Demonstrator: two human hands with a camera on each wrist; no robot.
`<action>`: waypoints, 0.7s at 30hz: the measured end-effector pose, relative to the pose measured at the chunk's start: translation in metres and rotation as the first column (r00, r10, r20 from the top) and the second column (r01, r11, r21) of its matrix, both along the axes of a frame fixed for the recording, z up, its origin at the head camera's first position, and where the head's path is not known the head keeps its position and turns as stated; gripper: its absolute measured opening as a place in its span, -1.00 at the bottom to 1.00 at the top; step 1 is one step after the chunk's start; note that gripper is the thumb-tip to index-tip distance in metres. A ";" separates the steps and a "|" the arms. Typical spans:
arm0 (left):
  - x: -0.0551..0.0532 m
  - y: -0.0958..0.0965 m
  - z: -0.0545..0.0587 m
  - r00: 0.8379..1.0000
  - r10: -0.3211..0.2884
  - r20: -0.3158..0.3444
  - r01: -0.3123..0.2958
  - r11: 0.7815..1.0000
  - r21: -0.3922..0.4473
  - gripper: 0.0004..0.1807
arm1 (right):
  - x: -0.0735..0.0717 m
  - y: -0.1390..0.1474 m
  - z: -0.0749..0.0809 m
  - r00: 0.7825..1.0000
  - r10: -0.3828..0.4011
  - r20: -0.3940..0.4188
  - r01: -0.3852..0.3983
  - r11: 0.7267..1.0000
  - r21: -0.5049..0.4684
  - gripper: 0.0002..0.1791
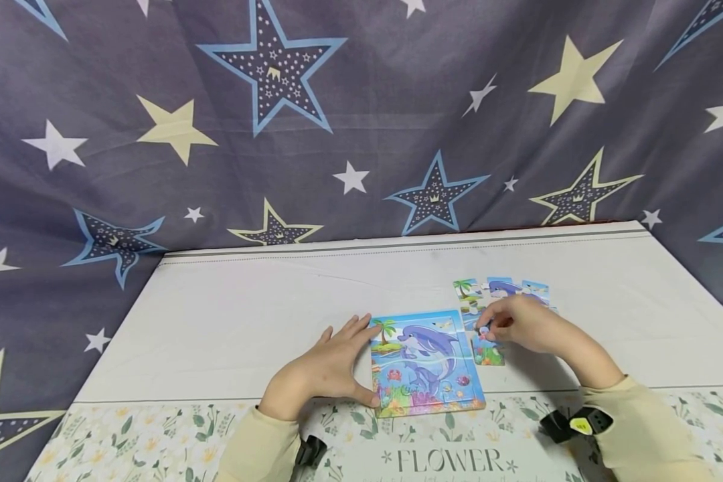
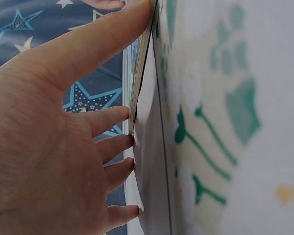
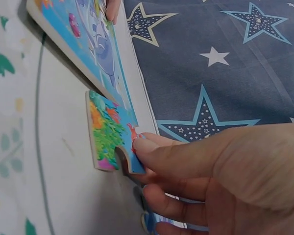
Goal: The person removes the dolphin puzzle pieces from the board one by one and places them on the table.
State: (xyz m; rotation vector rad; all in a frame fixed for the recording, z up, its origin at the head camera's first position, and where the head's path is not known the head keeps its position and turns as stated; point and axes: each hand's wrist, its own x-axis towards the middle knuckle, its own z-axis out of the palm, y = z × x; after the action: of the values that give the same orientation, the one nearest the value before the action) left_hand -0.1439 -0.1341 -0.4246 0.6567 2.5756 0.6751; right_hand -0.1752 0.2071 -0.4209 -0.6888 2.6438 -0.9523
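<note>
A square jigsaw puzzle board (image 1: 428, 361) with a dolphin picture lies near the middle of the table. My left hand (image 1: 331, 365) rests at its left edge, fingers spread and thumb by the near corner; in the left wrist view the thumb and fingertips touch the board's side. To the right of the board, my right hand (image 1: 530, 325) pinches a puzzle piece (image 3: 110, 132) with green and orange coral between thumb and forefinger. Several loose puzzle pieces (image 1: 503, 288) with palm tree and dolphin parts lie just beyond that hand, which partly hides them.
A white tabletop cover (image 1: 247, 294) has a floral band with the word FLOWER along its near side. Behind the table hangs a dark star-patterned cloth (image 1: 367, 120). Dark wrist straps (image 1: 578, 425) sit on the sleeves.
</note>
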 end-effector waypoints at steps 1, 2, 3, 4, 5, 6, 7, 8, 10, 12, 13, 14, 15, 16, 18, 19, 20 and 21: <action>0.000 0.000 0.000 1.000 0.000 0.001 0.000 1.000 0.001 0.28 | 0.000 0.000 0.000 1.000 0.001 0.003 -0.001 1.000 -0.004 -0.87; 0.000 0.000 0.000 1.000 0.000 0.003 0.000 1.000 0.002 0.28 | 0.000 -0.001 0.000 1.000 0.002 0.005 -0.002 1.000 -0.006 -0.87; 0.000 0.000 0.001 1.000 0.000 0.005 0.000 1.000 0.003 0.28 | 0.000 -0.001 0.000 1.000 0.002 0.005 -0.002 1.000 -0.006 -0.87; 0.000 0.000 0.001 1.000 0.000 0.007 0.000 1.000 0.003 0.28 | 0.000 -0.001 0.000 1.000 0.000 0.003 0.000 1.000 -0.005 -0.88; 0.000 0.000 0.001 1.000 0.000 0.008 0.000 1.000 0.004 0.28 | 0.000 -0.001 0.000 1.000 -0.005 -0.002 0.005 1.000 -0.002 -0.88; 0.000 0.000 0.001 1.000 0.001 0.008 -0.001 1.000 0.004 0.28 | 0.000 -0.001 0.000 1.000 -0.011 -0.010 0.011 1.000 0.003 -0.87; 0.000 0.000 0.001 1.000 0.002 0.009 -0.002 1.000 0.004 0.28 | 0.000 -0.001 0.000 1.000 -0.017 -0.014 0.018 1.000 0.007 -0.87; 0.000 0.000 0.001 1.000 0.002 0.009 -0.002 1.000 0.003 0.28 | 0.000 -0.001 0.000 1.000 -0.025 -0.017 0.025 1.000 0.012 -0.87; 0.000 0.000 0.001 1.000 0.004 0.009 -0.004 1.000 0.002 0.28 | 0.000 -0.001 0.000 0.999 -0.037 -0.031 0.038 0.999 0.020 -0.86; 0.000 0.000 0.001 1.000 0.003 0.007 -0.003 1.000 -0.001 0.28 | 0.001 -0.001 0.001 0.998 -0.046 -0.036 0.047 0.999 0.022 -0.85; 0.000 0.000 0.000 1.000 0.003 0.006 -0.003 1.000 -0.002 0.28 | 0.001 -0.002 0.002 0.998 -0.047 -0.037 0.048 0.999 0.019 -0.85; 0.000 0.000 0.000 1.000 0.001 0.003 -0.001 1.000 -0.003 0.28 | 0.001 -0.003 0.003 0.998 -0.050 -0.036 0.050 0.999 0.016 -0.86; 0.000 0.000 0.000 1.000 0.000 0.001 0.000 1.000 -0.004 0.28 | 0.001 -0.003 0.004 0.998 -0.049 -0.036 0.050 0.999 0.012 -0.86; 0.000 0.000 -0.001 1.000 -0.002 -0.001 0.002 1.000 -0.005 0.28 | 0.002 -0.005 0.005 0.998 -0.047 -0.031 0.048 0.999 0.002 -0.86; -0.001 -0.001 -0.001 1.000 -0.003 -0.005 0.003 1.000 -0.007 0.28 | 0.003 -0.007 0.007 0.999 -0.036 -0.017 0.035 0.999 -0.020 -0.85; -0.001 -0.001 -0.001 1.000 -0.004 -0.005 0.003 1.000 -0.007 0.28 | 0.003 -0.009 0.008 1.000 -0.028 -0.012 0.028 0.999 -0.032 -0.84; -0.001 -0.001 -0.001 1.000 -0.003 -0.004 0.003 1.000 -0.007 0.28 | 0.004 -0.010 0.009 1.000 -0.020 -0.008 0.020 0.999 -0.043 -0.84; -0.001 -0.001 -0.002 1.000 -0.003 -0.004 0.003 1.000 -0.008 0.28 | 0.005 -0.011 0.009 1.000 -0.011 -0.007 0.011 0.999 -0.053 -0.83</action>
State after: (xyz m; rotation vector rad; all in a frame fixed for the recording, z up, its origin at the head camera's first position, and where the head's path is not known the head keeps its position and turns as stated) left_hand -0.1446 -0.1347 -0.4262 0.6596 2.5790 0.6624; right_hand -0.1707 0.1960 -0.4114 -0.6916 2.6395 -1.0282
